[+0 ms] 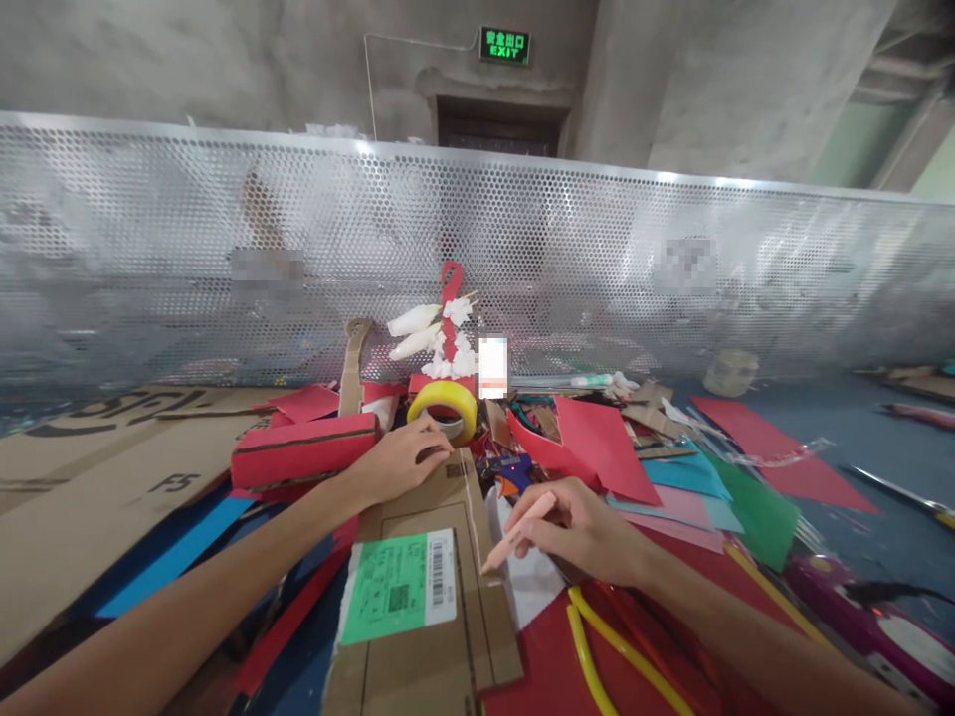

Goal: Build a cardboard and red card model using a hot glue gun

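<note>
A pink pen (514, 537) is gripped in my right hand (589, 532), its tip on the right part of a brown cardboard piece (418, 666). Dark drawn lines run along that cardboard, and a green-and-white shipping label (407, 587) is stuck to it. My left hand (399, 459) holds the cardboard at its far end, fingers curled with the fingertips partly hidden. Just beyond those fingers stands a yellow tape roll (467, 403), close against the hand. A blue glue gun (507, 469) with an orange trigger lies between my hands.
Left: a red-covered roll (302, 452) and a large cardboard sheet (96, 487). Right: red paper (597, 447), green paper (753, 507), yellow-handled scissors (627, 646) and a purple device (858, 617). White flowers (455, 348) stand before a perforated metal screen (597, 259).
</note>
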Tool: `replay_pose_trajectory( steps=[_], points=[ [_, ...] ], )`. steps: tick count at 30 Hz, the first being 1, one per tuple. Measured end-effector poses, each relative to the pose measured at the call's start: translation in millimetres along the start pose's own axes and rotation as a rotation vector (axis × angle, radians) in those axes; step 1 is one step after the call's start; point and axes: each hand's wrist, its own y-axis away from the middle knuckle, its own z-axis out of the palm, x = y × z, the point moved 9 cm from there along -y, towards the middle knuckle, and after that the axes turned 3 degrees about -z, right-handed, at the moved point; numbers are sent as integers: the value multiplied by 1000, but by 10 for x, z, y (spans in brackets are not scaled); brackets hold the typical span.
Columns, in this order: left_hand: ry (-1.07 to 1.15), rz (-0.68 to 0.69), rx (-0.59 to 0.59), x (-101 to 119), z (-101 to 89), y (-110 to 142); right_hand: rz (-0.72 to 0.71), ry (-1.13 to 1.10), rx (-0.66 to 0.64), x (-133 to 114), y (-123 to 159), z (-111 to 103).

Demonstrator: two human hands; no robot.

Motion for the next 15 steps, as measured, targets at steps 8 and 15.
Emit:
replay_pose_trajectory(
  steps=[8,15],
  points=[
    [-1,0,-1,7,4,-2,7,8,5,-32,18,5],
    [-6,-14,-5,-21,15,-17,36,-7,7,-23,23,-10]
  ],
)
